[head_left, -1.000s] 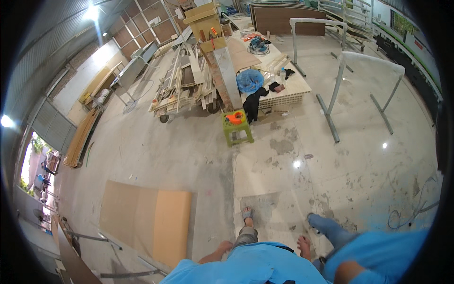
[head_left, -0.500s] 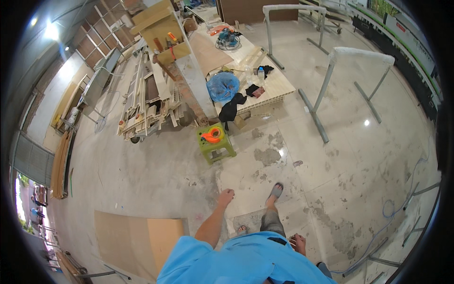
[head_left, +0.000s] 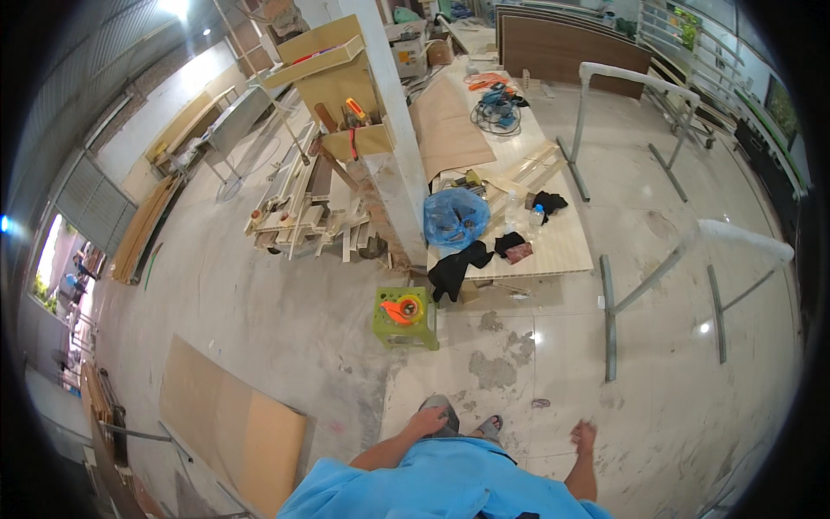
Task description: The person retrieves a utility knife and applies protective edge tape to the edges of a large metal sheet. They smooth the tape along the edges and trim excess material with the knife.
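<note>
- The left hand, its fingers loosely extended, lies over the person's own bent leg; I cannot tell whether it presses on it.
- The right hand hangs above the pale floor with fingers partly curled; it is blurred, so I cannot tell how narrow the grip is.
- Ahead of the left hand and slightly to its left, well apart from it, stands a square green plastic stool.
- On that stool rests an orange-handled tape dispenser with a round yellow part.
- Left of the left hand, a broad tan sheet panel lies on the floor.
- Farther ahead of both hands is a low table of cream ribbed panels, bearing a crumpled blue plastic bag, a clear bottle with a blue cap and a blue corded power tool.
- A limp black cloth hangs over the table's near edge, just beyond the stool.
- Ahead and right of the right hand stands a grey metal trestle with a white-wrapped top bar.
</note>
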`<state>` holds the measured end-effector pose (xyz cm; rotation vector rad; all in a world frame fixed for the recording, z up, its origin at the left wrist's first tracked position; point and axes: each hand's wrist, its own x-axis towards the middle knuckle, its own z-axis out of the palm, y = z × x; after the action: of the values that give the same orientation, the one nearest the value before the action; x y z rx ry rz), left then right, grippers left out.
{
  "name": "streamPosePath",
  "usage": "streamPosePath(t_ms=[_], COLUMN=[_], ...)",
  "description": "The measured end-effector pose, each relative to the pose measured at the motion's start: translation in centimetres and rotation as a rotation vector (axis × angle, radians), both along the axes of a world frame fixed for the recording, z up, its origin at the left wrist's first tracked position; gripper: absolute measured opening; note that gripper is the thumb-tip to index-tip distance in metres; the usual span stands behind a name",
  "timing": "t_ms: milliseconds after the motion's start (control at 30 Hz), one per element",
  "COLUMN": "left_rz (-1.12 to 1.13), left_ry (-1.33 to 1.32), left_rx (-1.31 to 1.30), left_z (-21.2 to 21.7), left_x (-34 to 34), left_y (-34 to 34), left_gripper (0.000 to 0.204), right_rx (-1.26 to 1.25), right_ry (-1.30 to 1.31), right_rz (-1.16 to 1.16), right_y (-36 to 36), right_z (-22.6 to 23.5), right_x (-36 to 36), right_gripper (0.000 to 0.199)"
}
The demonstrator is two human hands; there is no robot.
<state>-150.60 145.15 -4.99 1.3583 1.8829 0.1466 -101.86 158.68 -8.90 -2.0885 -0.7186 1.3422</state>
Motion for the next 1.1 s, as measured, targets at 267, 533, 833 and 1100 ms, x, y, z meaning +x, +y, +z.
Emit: streamPosePath(t_ms=[267, 533, 833, 1100], left_rz=[-0.413, 0.071, 0.279, 0.086], left_ry=[-0.073, -0.256, -0.054, -0.097], left_rx=[-0.382, -0.18, -0.151, -0.271], left_z=[-3.6, -6.5, -7.9, -7.3], left_x=[-2.4, -15.3, -29.2, -17.0], left_y=[17.6, 37.7, 49.3, 53.8], left_gripper=[0.05, 0.05, 0.046, 0.045], right_rx=[0.419, -0.327, -0.105, -0.127], right_ry=[0.109, -0.044, 0.007, 0.099], right_rz=[0.089, 0.501, 0.243, 0.303], right_y=[26.2, 27.1, 36.8, 44.2], right_z=[2.6, 1.7, 8.1, 8.3], right_x=[-10.4, -23.2, -24.5, -22.9], right_gripper=[0.022, 0.038, 0.036, 0.037])
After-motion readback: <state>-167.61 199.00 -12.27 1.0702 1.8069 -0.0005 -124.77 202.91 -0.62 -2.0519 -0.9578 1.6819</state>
